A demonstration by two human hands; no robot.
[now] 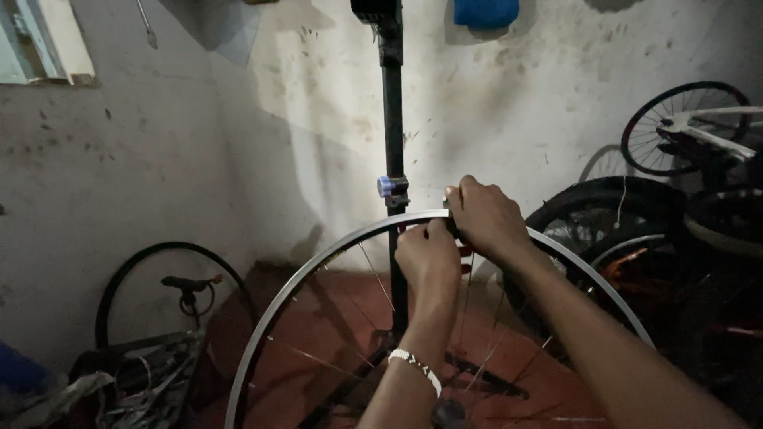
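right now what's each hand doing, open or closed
Left hand: closed, gripping the wheel rim at its top.
Right hand: closed on the rim beside it.

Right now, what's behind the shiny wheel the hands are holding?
Behind the wheel rim a black stand pole rises against the stained wall. Both hands cover the rim's top there.

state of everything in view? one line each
Bare wheel rim: upright, no tyre, spokes fitted.
Left hand: closed at the rim's top, from inside.
Right hand: closed over the rim's top.
Stand post: vertical behind the rim.
Loose tyre: leaning against the wall.
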